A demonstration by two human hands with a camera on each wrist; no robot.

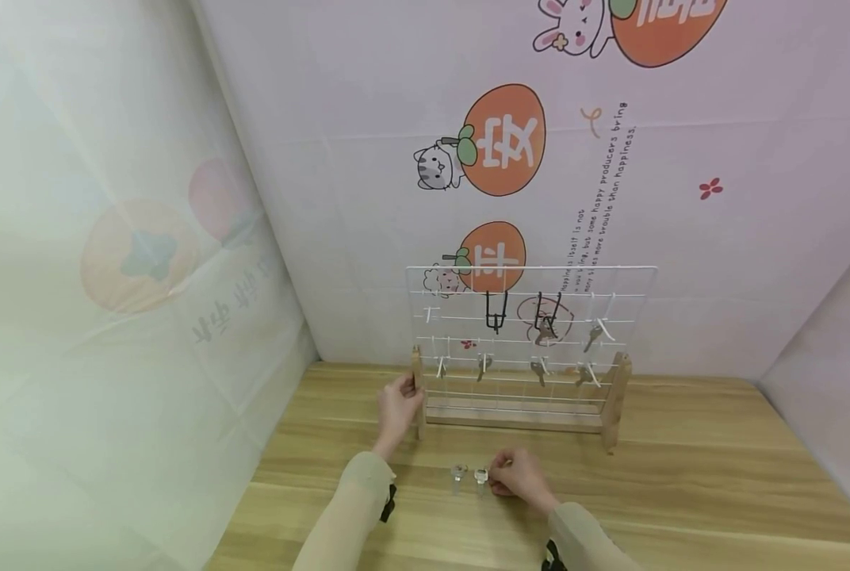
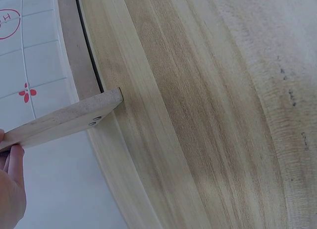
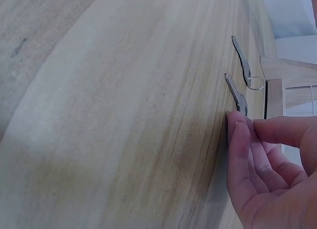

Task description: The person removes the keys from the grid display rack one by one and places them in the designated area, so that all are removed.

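Note:
My left hand (image 1: pixel 399 408) grips the wooden side post (image 2: pixel 62 117) of a white wire grid rack (image 1: pixel 532 269). In the left wrist view its fingers curl round the post's edge at the far left. Two metal keys lie on the table in front of the rack. With thumb and fingertips, my right hand (image 3: pixel 272 172) pinches the head end of the nearer key (image 3: pixel 236 94); the fingers hide that end. The other key (image 3: pixel 241 60), with a thin ring (image 3: pixel 256 83) on it, lies just beyond, apart from the hand.
Several keys hang from white hooks on the grid, among them one key (image 1: pixel 593 336) at upper right. Two black hooks (image 1: pixel 495 311) are also on it. A second wooden post (image 1: pixel 616 404) supports the right end. Behind the wooden table (image 1: pixel 703 476) hangs a printed cloth (image 1: pixel 368 198).

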